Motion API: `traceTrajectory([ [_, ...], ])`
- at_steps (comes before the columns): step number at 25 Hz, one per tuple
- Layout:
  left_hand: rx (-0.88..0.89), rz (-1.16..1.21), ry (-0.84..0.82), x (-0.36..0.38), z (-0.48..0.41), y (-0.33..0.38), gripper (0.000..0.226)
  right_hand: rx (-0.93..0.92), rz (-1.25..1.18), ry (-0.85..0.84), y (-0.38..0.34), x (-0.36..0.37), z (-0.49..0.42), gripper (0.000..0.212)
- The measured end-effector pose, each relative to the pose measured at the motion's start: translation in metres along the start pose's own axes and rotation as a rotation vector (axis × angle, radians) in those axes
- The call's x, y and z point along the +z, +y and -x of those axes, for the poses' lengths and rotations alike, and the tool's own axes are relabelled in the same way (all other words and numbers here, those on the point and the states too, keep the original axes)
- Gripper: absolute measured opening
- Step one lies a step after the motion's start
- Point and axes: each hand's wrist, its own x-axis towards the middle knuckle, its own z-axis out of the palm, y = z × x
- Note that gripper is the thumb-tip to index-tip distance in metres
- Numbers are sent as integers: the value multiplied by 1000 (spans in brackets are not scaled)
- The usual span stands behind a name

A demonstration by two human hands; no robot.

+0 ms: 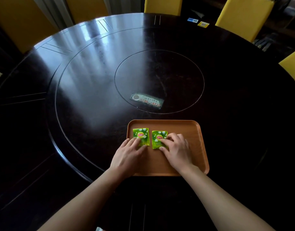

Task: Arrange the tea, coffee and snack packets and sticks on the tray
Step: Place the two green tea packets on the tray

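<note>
An orange-brown tray (pixel 191 130) lies on the dark round table near me. Two green Lipton tea packets lie flat side by side in its far left part. My left hand (pixel 128 154) rests its fingertips on the lower edge of the left tea packet (pixel 141 135). Thumb and fingers of my right hand (pixel 176 147) pinch the right and lower edges of the right tea packet (pixel 158 139). Both packets stay flat on the tray, a small gap apart.
The dark round table (pixel 93 80) has an inset centre disc with a printed card (pixel 147 101) on it. Small blue (pixel 192 20) and yellow (pixel 203 24) packets lie at the far right edge. Yellow chairs (pixel 243 15) ring the table.
</note>
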Motion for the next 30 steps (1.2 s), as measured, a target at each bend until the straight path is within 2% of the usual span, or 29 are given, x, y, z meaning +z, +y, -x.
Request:
traceTrajectory([
  [5,-64,21,-70,5,-9,-12,32,23,5,-8,-13,6,-17,30],
  [19,-113,45,-29,11,-14,-14,34,13,12,-18,-17,11,-39,31],
  [30,-134,64,-46,11,-13,-13,47,19,-36,-16,-17,9,-42,32],
])
